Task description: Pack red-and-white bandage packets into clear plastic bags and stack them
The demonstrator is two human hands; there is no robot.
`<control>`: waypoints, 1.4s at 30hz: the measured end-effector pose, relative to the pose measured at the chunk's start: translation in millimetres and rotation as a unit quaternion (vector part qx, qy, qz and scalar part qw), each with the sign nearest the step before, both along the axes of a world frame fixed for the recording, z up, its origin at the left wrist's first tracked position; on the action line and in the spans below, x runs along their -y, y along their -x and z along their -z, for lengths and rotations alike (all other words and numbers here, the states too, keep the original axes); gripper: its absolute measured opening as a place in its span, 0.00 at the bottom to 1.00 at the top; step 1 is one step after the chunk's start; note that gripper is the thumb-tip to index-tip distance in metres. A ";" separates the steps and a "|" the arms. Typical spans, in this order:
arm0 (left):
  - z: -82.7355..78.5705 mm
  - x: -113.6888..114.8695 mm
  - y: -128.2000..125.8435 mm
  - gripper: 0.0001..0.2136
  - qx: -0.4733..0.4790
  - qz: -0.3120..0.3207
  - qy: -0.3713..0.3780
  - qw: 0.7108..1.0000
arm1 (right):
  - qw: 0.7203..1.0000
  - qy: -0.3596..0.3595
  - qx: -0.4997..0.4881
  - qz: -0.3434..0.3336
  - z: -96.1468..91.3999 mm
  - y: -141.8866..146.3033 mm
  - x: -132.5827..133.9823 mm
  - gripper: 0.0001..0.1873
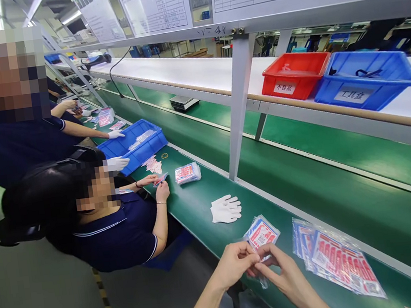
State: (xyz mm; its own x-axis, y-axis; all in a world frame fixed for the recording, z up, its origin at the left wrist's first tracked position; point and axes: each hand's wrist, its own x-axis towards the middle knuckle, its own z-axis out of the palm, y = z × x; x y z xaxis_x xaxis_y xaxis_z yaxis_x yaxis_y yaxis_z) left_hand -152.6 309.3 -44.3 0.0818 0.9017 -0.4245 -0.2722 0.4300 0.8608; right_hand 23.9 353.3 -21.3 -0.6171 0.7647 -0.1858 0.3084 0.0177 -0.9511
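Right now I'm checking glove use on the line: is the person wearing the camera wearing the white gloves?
No, both the left hand and right hand are bare, and the white gloves lie on the green table beyond them.

Two blue bins [135, 145] [364, 79], one red bin [293, 75], one glove pair [226, 209]

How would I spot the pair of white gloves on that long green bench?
Follow the green bench from the upright grey post toward the camera wearer's hands. The white gloves lie flat and unworn on bare green, between a co-worker's packet stack and the held packets. They are plain white; everything nearby is printed red and blue.
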 end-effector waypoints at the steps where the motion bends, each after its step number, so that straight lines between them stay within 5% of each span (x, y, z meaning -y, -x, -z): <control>1: -1.9 0.1 -0.7 0.17 -0.005 0.002 -0.003 1.000 | 1.000 0.014 -0.003 -0.007 -2.5 1.3 -0.7 0.14; 7: -20.3 1.4 -0.9 0.17 -0.059 0.026 -0.046 0.997 | 0.999 -0.015 0.012 -0.040 -11.0 0.0 -5.0 0.18; 14: -41.7 8.8 -0.2 0.14 -0.277 -0.023 -0.087 0.957 | 0.994 -0.037 0.038 0.092 8.0 -8.5 -5.0 0.18; 18: -49.3 6.9 -6.7 0.13 -0.313 -0.023 -0.077 0.946 | 0.967 -0.215 0.130 0.039 20.1 -9.0 1.3 0.10; 23: -62.4 2.1 -14.1 0.12 -0.365 -0.023 -0.083 0.927 | 0.884 -0.408 0.191 -0.125 11.5 -9.9 2.6 0.21; 25: -67.7 4.4 -21.2 0.11 -0.393 -0.010 -0.088 0.915 | 0.887 -0.389 0.199 -0.149 1.6 -10.5 1.5 0.19; 31: -78.1 19.5 -41.0 0.10 -0.402 0.015 -0.170 0.900 | 0.978 -0.179 0.062 -0.090 -11.8 -12.2 -6.8 0.18; 37: -57.6 20.3 7.3 0.14 -0.283 -0.248 -0.116 0.919 | 0.998 -0.017 0.008 0.065 -9.8 -24.5 -14.4 0.21; 42: -57.9 24.0 21.5 0.23 -0.136 -0.107 -0.053 0.983 | 0.990 0.102 -0.034 0.088 13.8 -26.9 -11.5 0.25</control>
State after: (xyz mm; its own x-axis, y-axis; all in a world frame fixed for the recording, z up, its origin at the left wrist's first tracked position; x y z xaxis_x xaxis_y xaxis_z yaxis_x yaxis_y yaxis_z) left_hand -174.0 285.3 13.7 -0.2187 0.9265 -0.3062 -0.1002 0.2909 0.9515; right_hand 50.8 364.7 -35.1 -0.4945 0.8117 -0.3108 0.2255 -0.2256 -0.9478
